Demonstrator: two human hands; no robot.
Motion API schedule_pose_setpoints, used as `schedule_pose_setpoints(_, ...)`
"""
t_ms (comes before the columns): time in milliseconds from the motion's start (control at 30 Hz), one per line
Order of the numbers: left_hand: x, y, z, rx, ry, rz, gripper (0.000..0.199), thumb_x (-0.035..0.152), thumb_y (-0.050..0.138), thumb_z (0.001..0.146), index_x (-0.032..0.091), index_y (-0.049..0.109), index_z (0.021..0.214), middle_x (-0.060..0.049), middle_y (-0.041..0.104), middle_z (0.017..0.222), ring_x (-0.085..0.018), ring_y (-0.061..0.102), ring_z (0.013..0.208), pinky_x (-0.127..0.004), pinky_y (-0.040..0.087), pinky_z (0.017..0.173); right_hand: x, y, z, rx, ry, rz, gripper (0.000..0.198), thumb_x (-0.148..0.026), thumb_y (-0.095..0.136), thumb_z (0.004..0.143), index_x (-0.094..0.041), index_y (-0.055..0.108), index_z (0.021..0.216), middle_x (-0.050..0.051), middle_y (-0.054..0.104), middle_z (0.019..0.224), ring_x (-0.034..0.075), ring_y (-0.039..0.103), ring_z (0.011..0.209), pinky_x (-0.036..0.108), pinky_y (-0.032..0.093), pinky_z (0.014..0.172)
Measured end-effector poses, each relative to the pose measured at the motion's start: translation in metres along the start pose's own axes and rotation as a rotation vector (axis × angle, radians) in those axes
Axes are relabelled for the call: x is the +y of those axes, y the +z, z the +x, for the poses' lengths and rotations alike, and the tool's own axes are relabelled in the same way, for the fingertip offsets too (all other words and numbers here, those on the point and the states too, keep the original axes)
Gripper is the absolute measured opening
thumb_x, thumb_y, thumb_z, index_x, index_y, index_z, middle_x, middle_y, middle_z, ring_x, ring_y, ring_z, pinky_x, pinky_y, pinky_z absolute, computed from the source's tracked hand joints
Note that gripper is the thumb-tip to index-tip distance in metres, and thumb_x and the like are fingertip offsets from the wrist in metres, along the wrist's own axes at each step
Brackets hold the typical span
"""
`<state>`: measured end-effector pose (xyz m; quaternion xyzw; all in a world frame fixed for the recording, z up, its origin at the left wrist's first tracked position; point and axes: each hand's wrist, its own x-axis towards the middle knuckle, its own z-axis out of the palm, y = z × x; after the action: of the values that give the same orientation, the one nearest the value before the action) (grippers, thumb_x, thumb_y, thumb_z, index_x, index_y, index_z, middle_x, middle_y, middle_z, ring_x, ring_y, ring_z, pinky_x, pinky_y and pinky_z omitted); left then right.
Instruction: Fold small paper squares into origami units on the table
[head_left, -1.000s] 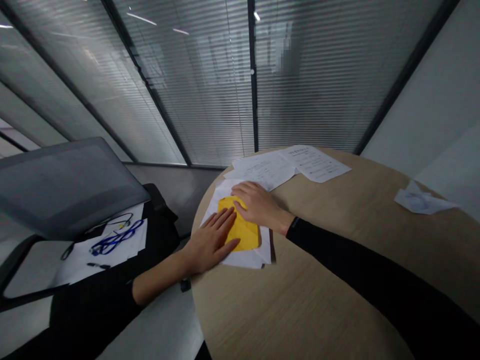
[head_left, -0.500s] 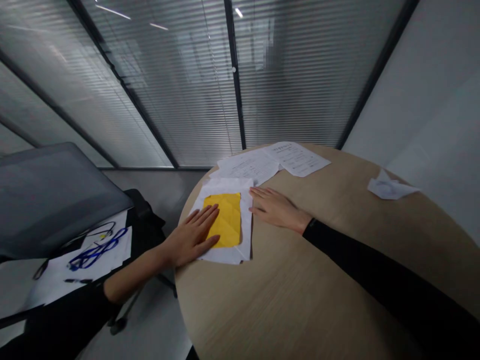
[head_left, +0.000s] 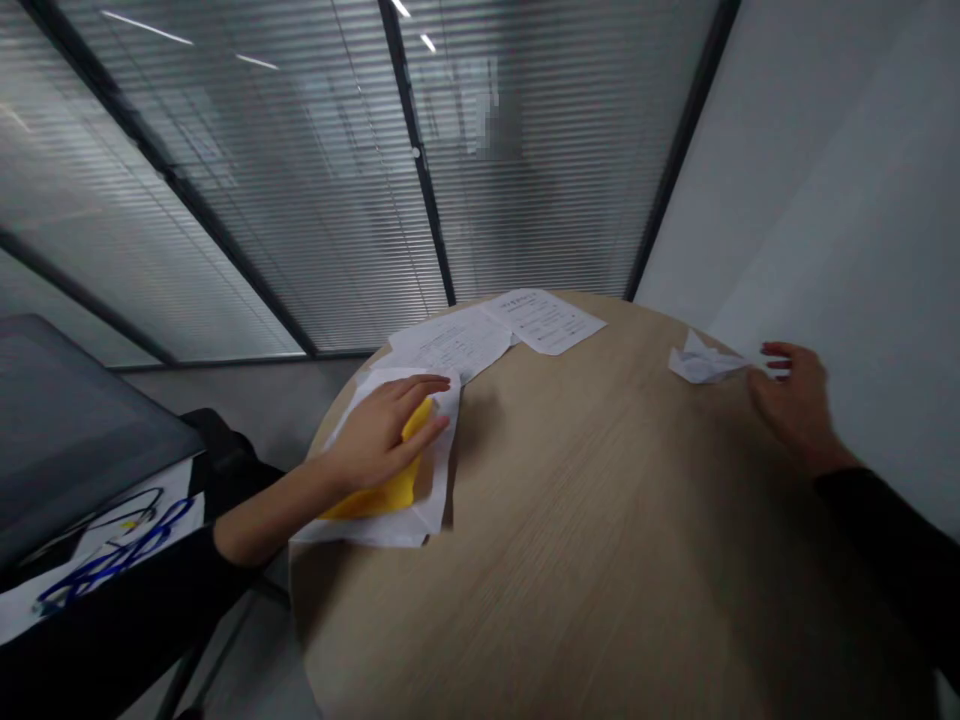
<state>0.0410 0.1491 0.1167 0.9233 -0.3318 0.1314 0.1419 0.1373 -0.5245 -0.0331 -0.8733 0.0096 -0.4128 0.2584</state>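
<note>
Fingers spread, my left hand (head_left: 386, 430) is over a creased yellow sheet of paper (head_left: 386, 497) and covers much of it; whether the palm presses on it I cannot tell. Beneath the yellow sheet lie white sheets (head_left: 441, 470), near the left edge of the round table. Far to the right, my right hand (head_left: 799, 400) is at the pointed right end of a folded white paper (head_left: 701, 362). Its thumb and fingers are apart around that tip, and contact is not clear.
Printed sheets (head_left: 544, 318) overlap at the far edge of the wooden table (head_left: 570, 540). To the left, a chair (head_left: 82, 410) carries papers and a blue cord (head_left: 124, 560). Glass panels with blinds (head_left: 360, 200) stand behind, and a pale wall (head_left: 817, 200) rises at the right.
My right hand has left the edge of the white sheets and moved right to the folded white paper. My left hand has shifted farther over the yellow sheet. The view has turned right.
</note>
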Motion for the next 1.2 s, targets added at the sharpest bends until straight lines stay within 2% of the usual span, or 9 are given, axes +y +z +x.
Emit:
schedule_pose_setpoints(100, 0.038, 0.027, 0.043, 0.034, 0.11, -0.106, 0.048, 0.055, 0.058, 0.12, 0.019, 0.068, 0.151, -0.016, 0.079, 0.152, -0.035, 0.077, 0.14, -0.057, 0.062, 0.123, 0.013, 0.013, 0.003, -0.149, 0.202, 0.057, 0.029, -0.035, 0.076, 0.088, -0.022, 0.076, 0.114, 0.025, 0.078, 0.11, 0.034, 0.072, 0.087, 0.053, 0.057, 0.078)
schedule_pose_setpoints(267, 0.084, 0.079, 0.089, -0.01, 0.243, -0.219, 0.043, 0.051, 0.064, 0.118, 0.021, 0.068, 0.149, -0.017, 0.08, 0.148, -0.036, 0.078, 0.138, -0.057, 0.061, 0.121, 0.003, 0.02, 0.001, -0.199, 0.048, 0.024, 0.037, -0.034, 0.075, 0.084, -0.023, 0.079, 0.118, 0.019, 0.08, 0.121, 0.038, 0.077, 0.106, 0.057, 0.065, 0.098)
schedule_pose_setpoints(400, 0.091, 0.114, 0.103, -0.035, 0.264, -0.276, 0.041, 0.045, 0.063, 0.117, 0.02, 0.068, 0.149, -0.018, 0.08, 0.148, -0.036, 0.078, 0.138, -0.057, 0.061, 0.121, -0.006, 0.014, -0.002, -0.205, -0.049, -0.034, 0.036, -0.034, 0.077, 0.085, -0.021, 0.083, 0.118, 0.023, 0.077, 0.131, 0.042, 0.072, 0.127, 0.061, 0.059, 0.117)
schedule_pose_setpoints(533, 0.077, 0.139, 0.101, -0.036, 0.296, -0.305, 0.041, 0.027, 0.061, 0.109, 0.021, 0.07, 0.149, -0.016, 0.08, 0.15, -0.034, 0.077, 0.14, -0.057, 0.06, 0.123, -0.023, 0.007, -0.005, -0.261, -0.2, -0.228, 0.043, -0.031, 0.071, 0.094, -0.02, 0.084, 0.134, 0.024, 0.073, 0.142, 0.042, 0.075, 0.123, 0.062, 0.062, 0.11)
schedule_pose_setpoints(667, 0.069, 0.148, 0.096, -0.016, 0.301, -0.319, 0.045, 0.021, 0.062, 0.105, 0.024, 0.072, 0.148, -0.014, 0.081, 0.149, -0.032, 0.078, 0.138, -0.055, 0.06, 0.122, -0.039, 0.001, -0.005, -0.374, -0.298, -0.3, 0.029, -0.03, 0.066, 0.102, -0.022, 0.087, 0.119, 0.021, 0.079, 0.135, 0.04, 0.08, 0.11, 0.059, 0.067, 0.095)
schedule_pose_setpoints(800, 0.072, 0.145, 0.095, 0.065, 0.242, -0.378, 0.035, 0.026, 0.061, 0.109, 0.025, 0.073, 0.142, -0.012, 0.081, 0.146, -0.031, 0.078, 0.135, -0.053, 0.06, 0.119, -0.068, -0.001, -0.008, -0.382, -0.388, -0.134, 0.023, -0.029, 0.062, 0.105, -0.025, 0.085, 0.108, 0.016, 0.087, 0.12, 0.037, 0.083, 0.11, 0.057, 0.067, 0.103)
schedule_pose_setpoints(967, 0.076, 0.141, 0.096, 0.199, 0.027, -0.473, 0.04, 0.049, 0.065, 0.117, 0.02, 0.07, 0.145, -0.015, 0.081, 0.137, -0.03, 0.081, 0.116, -0.052, 0.064, 0.108, -0.148, 0.013, -0.038, -0.322, -0.491, 0.129, 0.015, -0.033, 0.07, 0.108, -0.031, 0.085, 0.107, 0.01, 0.09, 0.116, 0.034, 0.085, 0.108, 0.055, 0.067, 0.102)
schedule_pose_setpoints(1100, 0.075, 0.141, 0.096, 0.167, -0.025, -0.497, 0.053, 0.061, 0.068, 0.116, 0.021, 0.069, 0.152, -0.013, 0.084, 0.131, -0.026, 0.081, 0.102, -0.048, 0.064, 0.104, -0.212, 0.025, -0.058, -0.431, -0.558, 0.312, 0.015, -0.024, 0.075, 0.104, -0.034, 0.084, 0.111, 0.007, 0.089, 0.112, 0.033, 0.083, 0.104, 0.055, 0.066, 0.098)
schedule_pose_setpoints(1200, 0.075, 0.142, 0.094, 0.124, -0.019, -0.515, 0.056, 0.064, 0.073, 0.113, 0.024, 0.071, 0.153, -0.009, 0.085, 0.12, -0.024, 0.079, 0.094, -0.042, 0.064, 0.095, -0.24, 0.027, -0.064, -0.44, -0.542, 0.41, 0.018, -0.02, 0.075, 0.104, -0.035, 0.082, 0.111, 0.006, 0.086, 0.111, 0.032, 0.081, 0.103, 0.056, 0.067, 0.097)
